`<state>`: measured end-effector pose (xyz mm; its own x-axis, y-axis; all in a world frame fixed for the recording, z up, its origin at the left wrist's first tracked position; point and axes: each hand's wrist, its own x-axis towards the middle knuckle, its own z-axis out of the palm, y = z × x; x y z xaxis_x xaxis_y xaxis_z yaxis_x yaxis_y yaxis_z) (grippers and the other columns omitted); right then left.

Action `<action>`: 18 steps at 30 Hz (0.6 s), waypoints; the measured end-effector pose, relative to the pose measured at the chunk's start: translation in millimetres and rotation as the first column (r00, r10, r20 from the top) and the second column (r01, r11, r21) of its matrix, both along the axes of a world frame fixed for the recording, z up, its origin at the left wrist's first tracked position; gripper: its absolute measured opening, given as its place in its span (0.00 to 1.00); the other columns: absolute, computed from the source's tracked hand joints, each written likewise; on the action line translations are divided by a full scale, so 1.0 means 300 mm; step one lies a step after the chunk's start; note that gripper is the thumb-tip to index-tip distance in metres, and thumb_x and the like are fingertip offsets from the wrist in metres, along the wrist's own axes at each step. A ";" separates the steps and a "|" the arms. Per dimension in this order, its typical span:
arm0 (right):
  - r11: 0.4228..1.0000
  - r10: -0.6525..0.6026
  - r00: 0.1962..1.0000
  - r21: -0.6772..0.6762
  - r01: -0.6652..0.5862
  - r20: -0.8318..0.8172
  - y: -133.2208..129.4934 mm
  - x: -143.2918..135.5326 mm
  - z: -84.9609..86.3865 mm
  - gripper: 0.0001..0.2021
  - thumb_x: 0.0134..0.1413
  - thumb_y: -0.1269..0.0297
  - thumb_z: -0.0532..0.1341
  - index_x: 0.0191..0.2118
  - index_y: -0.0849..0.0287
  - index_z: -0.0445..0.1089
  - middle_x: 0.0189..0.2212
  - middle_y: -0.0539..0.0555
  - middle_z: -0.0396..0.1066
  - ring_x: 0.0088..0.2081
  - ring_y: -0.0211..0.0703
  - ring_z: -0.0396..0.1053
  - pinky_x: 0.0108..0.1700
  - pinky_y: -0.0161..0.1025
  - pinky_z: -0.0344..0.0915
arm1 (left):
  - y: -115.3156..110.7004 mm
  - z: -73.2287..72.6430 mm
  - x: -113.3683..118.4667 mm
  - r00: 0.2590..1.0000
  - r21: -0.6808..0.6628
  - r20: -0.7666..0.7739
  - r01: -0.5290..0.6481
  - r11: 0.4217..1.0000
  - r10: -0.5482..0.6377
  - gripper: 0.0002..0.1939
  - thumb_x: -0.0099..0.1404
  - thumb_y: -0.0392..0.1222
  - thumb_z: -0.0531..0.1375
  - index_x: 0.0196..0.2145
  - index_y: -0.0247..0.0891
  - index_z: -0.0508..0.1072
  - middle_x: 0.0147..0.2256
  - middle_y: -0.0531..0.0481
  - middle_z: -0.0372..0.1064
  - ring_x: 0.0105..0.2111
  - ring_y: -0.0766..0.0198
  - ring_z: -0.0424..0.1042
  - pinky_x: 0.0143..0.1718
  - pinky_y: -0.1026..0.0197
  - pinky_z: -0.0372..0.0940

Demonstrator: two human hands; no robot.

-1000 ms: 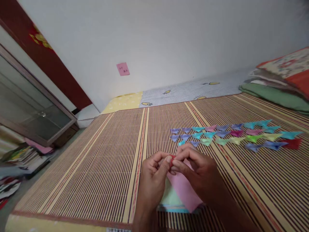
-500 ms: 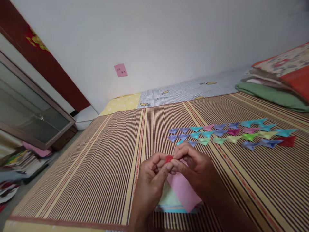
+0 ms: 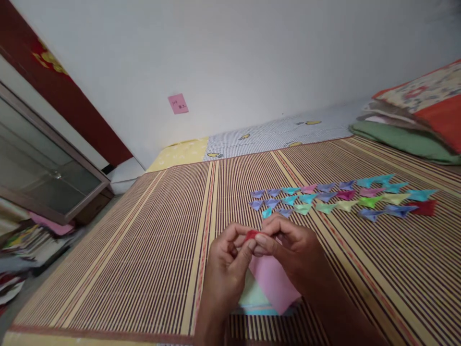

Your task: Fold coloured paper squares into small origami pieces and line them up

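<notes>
A small piece of folded red paper point(image 3: 251, 235) is pinched between my two hands, mostly covered by the fingers. My left hand point(image 3: 230, 259) grips its left side with thumb and forefinger. From the right, my right hand point(image 3: 288, 245) pinches it the same way, the two thumbs close together. Below the hands lies a stack of coloured paper sheets point(image 3: 252, 293), with a pink sheet point(image 3: 275, 283) lying askew on top. Beyond my fingers, several small folded paper figures point(image 3: 326, 196) in blue, green, pink, yellow and red stand in rows.
A striped bamboo mat point(image 3: 151, 254) covers the bed. Folded bedding point(image 3: 406, 139) is piled at the far right. A pink note point(image 3: 177, 104) is stuck on the wall. At left stand a glass-panelled cabinet door point(image 3: 46, 163) and a pile of books point(image 3: 30, 242).
My fingers have shifted slightly on the red paper, and a little more of its width shows now. The camera view has turned slightly; the sheets and paper figures stay put.
</notes>
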<state>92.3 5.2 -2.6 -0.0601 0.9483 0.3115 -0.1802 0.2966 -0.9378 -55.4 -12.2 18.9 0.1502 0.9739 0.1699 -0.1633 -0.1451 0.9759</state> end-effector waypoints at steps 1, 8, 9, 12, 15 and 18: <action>1.000 -0.002 1.000 0.002 0.002 0.004 0.001 -0.001 0.000 0.10 0.58 0.62 0.68 0.28 0.57 0.73 0.27 0.49 0.69 0.30 0.41 0.71 0.34 0.40 0.69 | 0.002 -0.002 0.002 1.000 -0.001 0.002 -0.004 1.000 0.004 0.05 0.69 0.40 0.66 0.37 0.38 0.75 0.31 0.52 0.80 0.31 0.68 0.78 0.35 0.68 0.69; 0.993 -0.065 0.987 0.107 0.049 0.149 0.006 0.022 0.012 0.09 0.61 0.65 0.63 0.29 0.58 0.72 0.28 0.49 0.70 0.31 0.40 0.69 0.35 0.38 0.65 | 0.021 -0.027 -0.007 0.994 -0.108 0.105 0.049 0.993 -0.037 0.07 0.69 0.42 0.66 0.36 0.36 0.73 0.29 0.48 0.81 0.28 0.63 0.80 0.32 0.64 0.72; 0.992 -0.066 0.982 0.119 0.046 0.175 0.005 0.029 0.018 0.09 0.62 0.65 0.62 0.29 0.57 0.72 0.28 0.49 0.70 0.31 0.40 0.69 0.36 0.38 0.65 | 0.021 -0.027 -0.010 0.994 -0.108 0.094 0.059 0.992 -0.049 0.07 0.70 0.42 0.65 0.36 0.36 0.73 0.29 0.48 0.81 0.28 0.63 0.80 0.31 0.64 0.72; 0.995 -0.028 0.977 0.104 0.006 0.210 0.000 0.041 0.037 0.12 0.65 0.62 0.60 0.29 0.57 0.71 0.28 0.49 0.70 0.31 0.39 0.68 0.36 0.38 0.65 | 0.015 -0.020 -0.012 0.998 -0.071 0.050 0.041 0.997 -0.038 0.08 0.71 0.41 0.63 0.35 0.36 0.74 0.28 0.48 0.81 0.27 0.65 0.80 0.31 0.65 0.71; 0.998 0.066 0.994 0.001 -0.067 0.089 -0.007 0.030 0.044 0.11 0.63 0.60 0.64 0.30 0.56 0.70 0.23 0.46 0.68 0.27 0.38 0.67 0.32 0.36 0.65 | 0.007 -0.007 -0.002 0.999 -0.037 0.032 0.022 0.999 -0.021 0.10 0.71 0.42 0.63 0.33 0.36 0.74 0.26 0.49 0.80 0.25 0.66 0.79 0.29 0.67 0.68; 0.990 0.127 0.991 -0.050 -0.129 -0.039 -0.014 0.006 0.038 0.11 0.63 0.60 0.64 0.30 0.55 0.68 0.19 0.44 0.66 0.22 0.37 0.66 0.27 0.36 0.66 | 0.001 0.000 0.014 0.999 -0.037 0.025 0.025 0.999 -0.024 0.12 0.72 0.44 0.63 0.31 0.36 0.73 0.26 0.49 0.79 0.24 0.66 0.77 0.27 0.67 0.67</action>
<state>94.0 1.2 8.9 -0.1721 0.9487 0.2653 -0.2467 0.2192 -0.9440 -51.3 -11.9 18.9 0.1705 0.9758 0.1371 -0.1903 -0.1039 0.9762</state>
